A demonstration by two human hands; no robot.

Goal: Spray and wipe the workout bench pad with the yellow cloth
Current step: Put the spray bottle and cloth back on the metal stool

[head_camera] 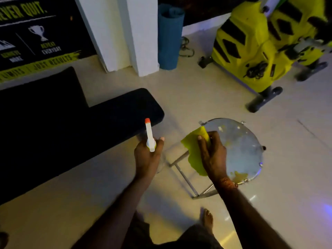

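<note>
While the left hand (147, 157) grips a spray bottle (149, 135) beside the black bench (75, 126), the right hand (213, 155) clutches the yellow cloth (194, 151) on a round stool (244, 146).

1. The bench pad (75, 123) was plain black
2. The cloth (195, 151) was bright yellow
3. The spray bottle (149, 135) was white with an orange-red tip
4. The rolled mat (169, 38) was blue
5. The exercise machine (251, 47) was yellow with black patches
6. The floor (197, 97) was pale cream
7. The stool (240, 146) top was shiny silver
</note>
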